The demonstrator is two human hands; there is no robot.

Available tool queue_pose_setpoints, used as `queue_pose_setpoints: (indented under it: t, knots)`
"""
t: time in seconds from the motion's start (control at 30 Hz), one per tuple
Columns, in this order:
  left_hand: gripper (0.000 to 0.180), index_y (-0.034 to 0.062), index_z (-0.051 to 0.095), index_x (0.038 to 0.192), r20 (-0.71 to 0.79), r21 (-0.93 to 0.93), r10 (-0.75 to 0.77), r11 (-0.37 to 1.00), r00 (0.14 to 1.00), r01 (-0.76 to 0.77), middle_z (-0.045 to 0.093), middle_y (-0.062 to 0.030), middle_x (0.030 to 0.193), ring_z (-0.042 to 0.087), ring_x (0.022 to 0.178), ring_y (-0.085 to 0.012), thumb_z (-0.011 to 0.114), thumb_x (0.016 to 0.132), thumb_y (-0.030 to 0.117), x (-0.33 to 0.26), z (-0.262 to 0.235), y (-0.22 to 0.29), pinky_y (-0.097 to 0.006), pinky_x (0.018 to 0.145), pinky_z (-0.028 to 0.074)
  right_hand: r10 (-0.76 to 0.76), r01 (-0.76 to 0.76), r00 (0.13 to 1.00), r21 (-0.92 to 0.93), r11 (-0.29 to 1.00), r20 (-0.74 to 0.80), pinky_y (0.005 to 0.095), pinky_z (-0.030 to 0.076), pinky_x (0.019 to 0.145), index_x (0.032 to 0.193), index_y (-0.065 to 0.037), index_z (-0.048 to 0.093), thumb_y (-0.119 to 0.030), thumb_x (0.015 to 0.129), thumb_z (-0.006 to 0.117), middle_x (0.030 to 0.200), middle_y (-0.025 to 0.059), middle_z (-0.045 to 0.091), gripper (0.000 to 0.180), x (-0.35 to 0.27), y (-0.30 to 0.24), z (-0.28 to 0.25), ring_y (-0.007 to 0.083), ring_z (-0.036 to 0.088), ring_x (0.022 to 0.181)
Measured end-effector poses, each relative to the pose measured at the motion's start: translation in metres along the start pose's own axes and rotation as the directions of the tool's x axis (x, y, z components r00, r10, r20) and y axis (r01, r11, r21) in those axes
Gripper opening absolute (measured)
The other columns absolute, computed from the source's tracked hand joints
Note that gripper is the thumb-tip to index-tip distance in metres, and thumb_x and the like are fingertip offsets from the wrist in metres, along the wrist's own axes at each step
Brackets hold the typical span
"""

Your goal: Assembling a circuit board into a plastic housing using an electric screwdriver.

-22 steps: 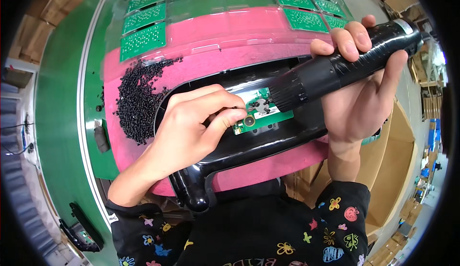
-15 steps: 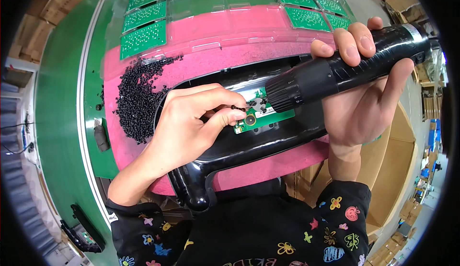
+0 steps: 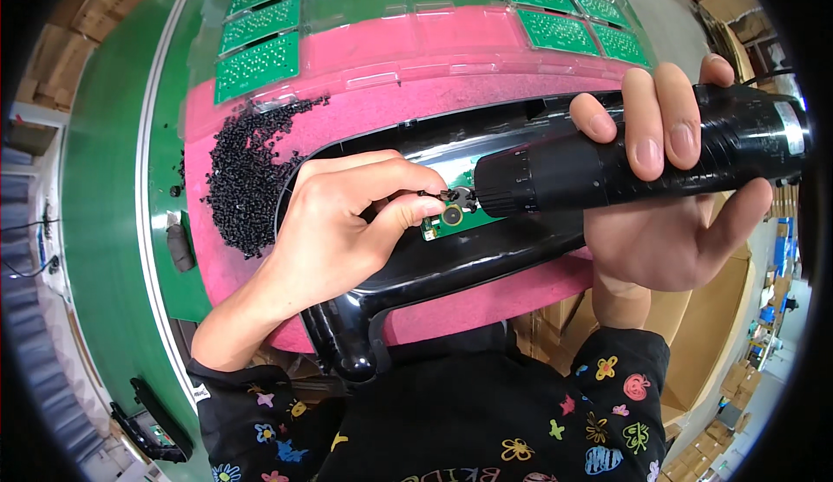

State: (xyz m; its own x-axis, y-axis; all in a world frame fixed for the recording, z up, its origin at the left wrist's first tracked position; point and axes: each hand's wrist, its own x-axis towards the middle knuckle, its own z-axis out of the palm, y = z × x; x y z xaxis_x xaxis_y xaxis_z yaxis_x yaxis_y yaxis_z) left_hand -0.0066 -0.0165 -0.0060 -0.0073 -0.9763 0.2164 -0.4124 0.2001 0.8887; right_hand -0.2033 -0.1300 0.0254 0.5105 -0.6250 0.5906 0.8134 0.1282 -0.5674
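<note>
1. Driver (image 3: 555, 178), black, is lying across the right hand (image 3: 651, 235); that grip is closing round its body, fingers over the top, thumb below.
2. Its nose is pointing at the bench's (image 3: 451, 319) left edge, hanging over the green board (image 3: 490, 220); bit hidden, can't tell contact.
3. Left hand (image 3: 338, 213) is pinching small black parts (image 3: 431, 194), thumb and forefinger nearly together, just over the board's left end.
4. Board is sitting inside the black housing (image 3: 408, 278), whose handle is sticking out past the bench's near edge.
5. Black heap (image 3: 243, 183) is lying near the left edge.
6. Clear tray (image 3: 364, 74) is covering the far edge, carrying green cards (image 3: 256, 67).
</note>
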Motion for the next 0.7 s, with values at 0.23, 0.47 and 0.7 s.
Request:
queue_pose_setpoints:
  t: [0.23, 0.47, 0.7]
  knots:
    - [0.010, -0.0019, 0.069, 0.089, 0.005, 0.005, -0.030, 1.000, 1.000, 0.030, 0.069, -0.0089, 0.076, 0.067, 0.067, -0.0146, 0.072, 0.080, -0.003, 0.001, 0.002, 0.000, -0.025, 0.062, 0.052, -0.007, 0.006, 1.000, -0.031, 1.000, -0.022, 0.0361, 0.032, 0.085, 0.141, -0.008, 0.035, -0.044, 0.091, 0.062, 0.093, -0.0019, 0.047, 0.067, -0.004, 0.001, 0.004, 0.0116, 0.046, 0.084]
    - [0.006, -0.0008, 0.068, 0.087, -0.031, 0.176, 0.037, 0.984, 0.999, -0.031, 0.065, -0.0120, 0.076, 0.063, 0.062, -0.0260, 0.071, 0.083, 0.003, 0.000, 0.004, 0.002, -0.033, 0.056, 0.050, -0.032, 0.012, 0.995, -0.216, 0.976, -0.090, 0.0313, 0.035, 0.072, 0.132, -0.010, 0.043, -0.049, 0.091, 0.061, 0.079, -0.0024, 0.048, 0.060, 0.001, -0.017, -0.006, 0.0108, 0.045, 0.067]
    - [0.007, -0.0008, 0.067, 0.087, 0.086, 0.209, 0.166, 0.961, 0.982, -0.180, 0.069, -0.0107, 0.082, 0.066, 0.075, -0.0250, 0.070, 0.081, 0.002, 0.000, 0.007, -0.004, -0.033, 0.067, 0.052, -0.011, -0.072, 0.986, -0.476, 0.877, -0.169, 0.0296, 0.036, 0.061, 0.121, -0.009, 0.046, -0.057, 0.094, 0.051, 0.067, -0.0018, 0.046, 0.056, 0.002, -0.008, -0.016, 0.0101, 0.041, 0.055]
